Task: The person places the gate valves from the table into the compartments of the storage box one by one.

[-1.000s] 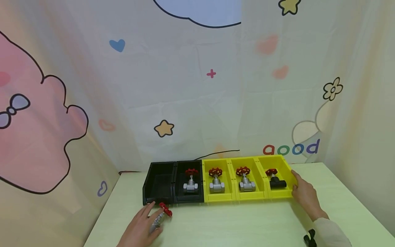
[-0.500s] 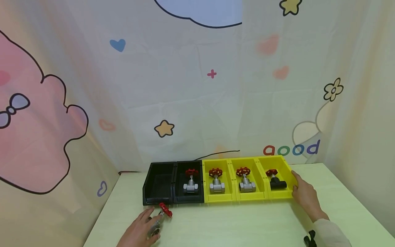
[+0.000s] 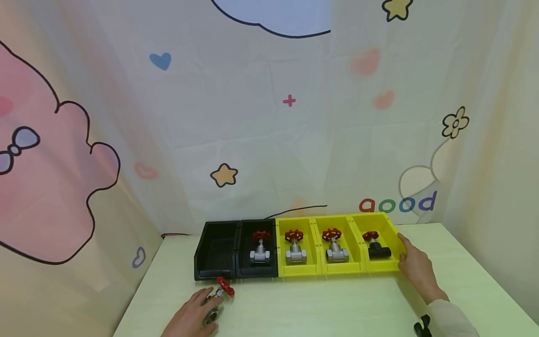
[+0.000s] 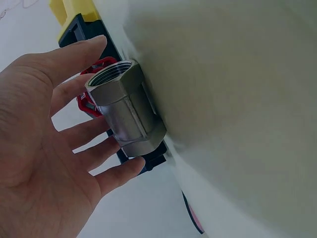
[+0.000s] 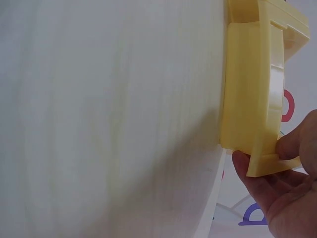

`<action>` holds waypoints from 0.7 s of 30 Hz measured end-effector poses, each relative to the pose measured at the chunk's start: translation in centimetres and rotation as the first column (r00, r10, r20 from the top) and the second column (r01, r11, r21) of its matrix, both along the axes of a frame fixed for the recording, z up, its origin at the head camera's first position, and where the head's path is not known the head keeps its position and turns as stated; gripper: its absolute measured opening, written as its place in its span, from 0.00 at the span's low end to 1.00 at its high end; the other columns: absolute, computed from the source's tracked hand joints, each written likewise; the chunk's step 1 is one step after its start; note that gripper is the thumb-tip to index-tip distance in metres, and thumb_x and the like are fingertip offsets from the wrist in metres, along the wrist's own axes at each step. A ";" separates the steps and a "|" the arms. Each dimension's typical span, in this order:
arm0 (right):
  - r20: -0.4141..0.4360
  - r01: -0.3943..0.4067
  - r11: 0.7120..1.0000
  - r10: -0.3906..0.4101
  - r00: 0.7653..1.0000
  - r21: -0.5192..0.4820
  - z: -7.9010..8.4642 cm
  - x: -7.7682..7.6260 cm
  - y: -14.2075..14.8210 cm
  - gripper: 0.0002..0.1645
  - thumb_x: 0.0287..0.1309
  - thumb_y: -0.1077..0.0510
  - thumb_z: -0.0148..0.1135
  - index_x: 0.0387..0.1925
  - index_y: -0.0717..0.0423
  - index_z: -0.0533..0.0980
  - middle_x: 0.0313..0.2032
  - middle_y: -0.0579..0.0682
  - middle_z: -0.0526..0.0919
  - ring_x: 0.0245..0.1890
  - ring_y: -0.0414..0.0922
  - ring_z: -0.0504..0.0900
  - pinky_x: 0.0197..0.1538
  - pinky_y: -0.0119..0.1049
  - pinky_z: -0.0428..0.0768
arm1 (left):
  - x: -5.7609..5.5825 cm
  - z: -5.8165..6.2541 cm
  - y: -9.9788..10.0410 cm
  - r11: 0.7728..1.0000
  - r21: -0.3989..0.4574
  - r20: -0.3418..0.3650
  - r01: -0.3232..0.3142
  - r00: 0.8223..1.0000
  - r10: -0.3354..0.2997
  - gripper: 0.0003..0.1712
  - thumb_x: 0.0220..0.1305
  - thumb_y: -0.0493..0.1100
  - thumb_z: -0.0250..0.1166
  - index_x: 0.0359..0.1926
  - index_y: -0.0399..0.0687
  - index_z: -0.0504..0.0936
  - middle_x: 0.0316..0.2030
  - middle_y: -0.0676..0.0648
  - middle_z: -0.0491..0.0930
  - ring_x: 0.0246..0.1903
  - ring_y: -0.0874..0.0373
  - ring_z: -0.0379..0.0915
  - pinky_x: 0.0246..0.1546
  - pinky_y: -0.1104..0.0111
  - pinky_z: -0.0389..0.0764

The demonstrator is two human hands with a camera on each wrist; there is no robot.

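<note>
My left hand is at a gate valve that lies tilted on the table before the left black bin. In the left wrist view the fingers spread loosely along the valve's grey metal body, its threaded opening toward the thumb. The thumb tip stands apart from it. The valve's red handwheel points toward the bins. At the far right of the row, my right hand pinches the side wall of the end yellow bin, thumb over the rim and fingers outside.
Two black bins and three yellow bins stand joined in a row. Red-wheeled valves sit in all but the leftmost; the one at far right has a black body. A printed curtain hangs behind the table.
The valve by my left hand has turned a little, so its open end shows more. My left fingers have drawn back slightly from the black bin. The right hand stays on the yellow bin.
</note>
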State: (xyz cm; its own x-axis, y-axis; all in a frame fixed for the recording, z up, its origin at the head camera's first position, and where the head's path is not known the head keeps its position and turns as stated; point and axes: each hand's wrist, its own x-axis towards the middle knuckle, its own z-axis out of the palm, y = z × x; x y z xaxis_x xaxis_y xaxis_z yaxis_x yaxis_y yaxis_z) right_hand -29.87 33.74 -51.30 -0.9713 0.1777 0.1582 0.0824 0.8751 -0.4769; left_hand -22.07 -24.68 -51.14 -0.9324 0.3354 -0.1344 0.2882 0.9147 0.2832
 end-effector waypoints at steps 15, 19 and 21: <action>0.018 0.004 1.000 -0.003 1.000 -0.010 0.0 0.2 -0.2 0.39 0.65 0.68 0.51 0.74 0.65 0.49 0.60 0.78 0.67 0.51 0.71 0.74 0.55 0.65 0.73 | 0.0 -0.1 -0.3 0.999 -0.012 0.014 0.044 0.999 -0.044 0.29 0.48 0.42 0.75 0.55 0.54 0.80 0.62 0.37 0.70 0.62 0.37 0.65 0.49 0.45 0.78; 0.016 0.001 1.000 -0.001 1.000 0.000 0.0 0.1 -0.1 0.39 0.65 0.68 0.50 0.74 0.65 0.50 0.60 0.79 0.68 0.50 0.71 0.75 0.55 0.65 0.73 | -0.1 -0.2 -0.4 0.996 -0.017 0.009 0.087 0.996 -0.087 0.28 0.46 0.43 0.76 0.52 0.55 0.82 0.62 0.37 0.69 0.60 0.38 0.64 0.47 0.47 0.79; 0.017 0.000 1.000 0.000 1.000 0.000 0.1 0.1 -0.1 0.39 0.65 0.68 0.51 0.74 0.65 0.50 0.60 0.79 0.68 0.50 0.72 0.75 0.55 0.65 0.73 | -0.1 -0.1 -0.4 0.996 -0.016 0.020 0.086 0.996 -0.085 0.29 0.45 0.50 0.79 0.51 0.55 0.82 0.61 0.38 0.69 0.60 0.38 0.64 0.47 0.46 0.79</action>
